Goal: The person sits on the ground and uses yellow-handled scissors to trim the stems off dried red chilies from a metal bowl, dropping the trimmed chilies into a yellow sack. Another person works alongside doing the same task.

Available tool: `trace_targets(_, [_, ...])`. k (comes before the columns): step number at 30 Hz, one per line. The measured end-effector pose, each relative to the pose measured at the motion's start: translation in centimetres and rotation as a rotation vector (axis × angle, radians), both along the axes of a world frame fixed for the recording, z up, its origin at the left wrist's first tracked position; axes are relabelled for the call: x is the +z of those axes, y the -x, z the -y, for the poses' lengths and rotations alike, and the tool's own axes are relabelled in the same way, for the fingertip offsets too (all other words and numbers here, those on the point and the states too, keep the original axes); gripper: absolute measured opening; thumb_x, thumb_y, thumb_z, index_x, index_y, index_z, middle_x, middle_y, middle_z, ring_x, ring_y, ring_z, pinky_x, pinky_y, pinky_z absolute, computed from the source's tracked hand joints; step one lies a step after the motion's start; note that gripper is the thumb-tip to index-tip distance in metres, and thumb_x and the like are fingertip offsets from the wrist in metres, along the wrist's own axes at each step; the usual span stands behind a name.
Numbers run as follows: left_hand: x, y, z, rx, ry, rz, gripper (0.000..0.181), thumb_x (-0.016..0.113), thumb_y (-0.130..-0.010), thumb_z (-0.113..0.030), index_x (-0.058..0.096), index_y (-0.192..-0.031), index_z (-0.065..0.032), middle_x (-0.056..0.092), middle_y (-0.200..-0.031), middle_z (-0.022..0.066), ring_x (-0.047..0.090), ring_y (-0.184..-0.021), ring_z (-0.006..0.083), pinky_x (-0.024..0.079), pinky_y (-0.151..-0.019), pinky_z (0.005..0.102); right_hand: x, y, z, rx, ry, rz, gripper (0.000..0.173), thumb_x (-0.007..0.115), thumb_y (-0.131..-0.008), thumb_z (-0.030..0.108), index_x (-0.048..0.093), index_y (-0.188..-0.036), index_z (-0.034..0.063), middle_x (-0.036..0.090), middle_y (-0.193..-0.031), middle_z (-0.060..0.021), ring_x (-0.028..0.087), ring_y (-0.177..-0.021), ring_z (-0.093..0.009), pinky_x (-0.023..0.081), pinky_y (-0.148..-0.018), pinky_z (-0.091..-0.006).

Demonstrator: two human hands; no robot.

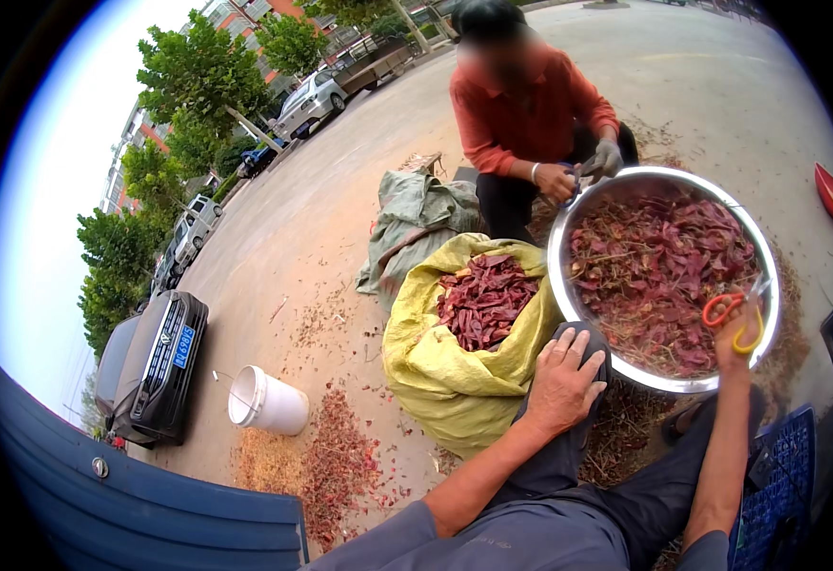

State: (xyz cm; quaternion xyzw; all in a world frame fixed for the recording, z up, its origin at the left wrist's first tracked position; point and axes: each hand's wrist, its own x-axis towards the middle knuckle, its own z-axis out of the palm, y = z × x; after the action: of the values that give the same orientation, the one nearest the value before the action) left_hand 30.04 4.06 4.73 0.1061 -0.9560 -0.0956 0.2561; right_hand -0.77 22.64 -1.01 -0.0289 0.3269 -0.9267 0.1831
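Note:
My left hand [563, 375] lies flat on my knee, its fingers a little apart and nothing in it. In my right hand [735, 341] is a pair of scissors [718, 308] with one red-orange and one yellow handle loop. That hand is over the near right rim of a wide metal basin [558, 253]. Dried red chili peppers [666, 271] with stems and straw-like bits fill the basin. Left of it stands a yellow woven sack [452, 389], its mouth rolled down around more dried red chilies [488, 300].
Across the basin, a person [531, 107] in a red shirt squats, holding dark-handled scissors [572, 184]. Green sacks [423, 221] lie beside them. A white bucket [268, 401] stands by chili scraps [341, 457]. A blue plastic crate [777, 485] is at my right, a blue metal panel [174, 507] at left.

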Motion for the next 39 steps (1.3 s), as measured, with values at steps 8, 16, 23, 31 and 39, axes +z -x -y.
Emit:
trace_targets(8, [-0.8,0.3,0.5,0.056,0.016,-0.026,0.050,0.078,-0.079,-0.027,0.065,-0.123,-0.0101,0.052,-0.141,0.0193,0.044,-0.134,0.0389,0.034,-0.111,0.0524,-0.2,-0.2,2.0,0.031,-0.074,0.088,0.037,0.068,-0.095,0.038,0.060,-0.111,0.0045,0.062,-0.086,-0.0055,0.061,-0.077,-0.018,0.053,-0.069,-0.0292])
trace_targets(16, [1.7,6.8,2.9,-0.043,-0.117,-0.071,0.038,0.078,-0.079,-0.021,0.068,-0.111,-0.0052,0.068,-0.111,0.0166,0.063,-0.106,0.0353,0.048,-0.094,0.0458,-2.3,7.3,0.5,0.123,-0.170,-0.013,0.038,0.061,-0.100,0.038,0.060,-0.114,0.0027,0.061,-0.084,-0.0045,0.062,-0.077,-0.018,0.055,-0.070,-0.0325])
trace_targets(23, [-4.1,19.8,8.6,-0.022,-0.629,0.177,0.029,0.069,-0.089,-0.024,0.070,-0.106,-0.0013,0.072,-0.097,0.0172,0.070,-0.090,0.0320,0.053,-0.082,0.0383,-1.9,11.1,2.2,0.061,-0.488,-0.129,0.056,0.069,-0.090,0.049,0.057,-0.126,0.0074,0.068,-0.099,-0.0071,0.067,-0.085,-0.015,0.056,-0.078,-0.0311])
trace_targets(31, [-15.4,30.8,13.4,-0.335,0.049,1.199,0.038,0.061,-0.097,-0.030,0.069,-0.110,0.0052,0.071,-0.099,0.0233,0.069,-0.093,0.0340,0.056,-0.078,0.0391,0.3,11.3,3.3,0.057,-0.288,-0.182,0.048,0.071,-0.089,0.051,0.063,-0.111,0.0088,0.067,-0.088,-0.0042,0.068,-0.079,-0.013,0.056,-0.071,-0.0271])
trace_targets(39, [-18.5,29.8,5.9,-0.097,-0.387,1.318,0.072,0.077,-0.085,-0.037,0.050,-0.139,0.0016,0.064,-0.123,0.0249,0.062,-0.116,0.0334,0.050,-0.097,0.0386,1.3,11.1,3.8,0.103,-0.414,-0.303,0.047,0.064,-0.096,0.045,0.061,-0.118,0.0033,0.067,-0.091,-0.0049,0.067,-0.080,-0.012,0.056,-0.072,-0.0259])
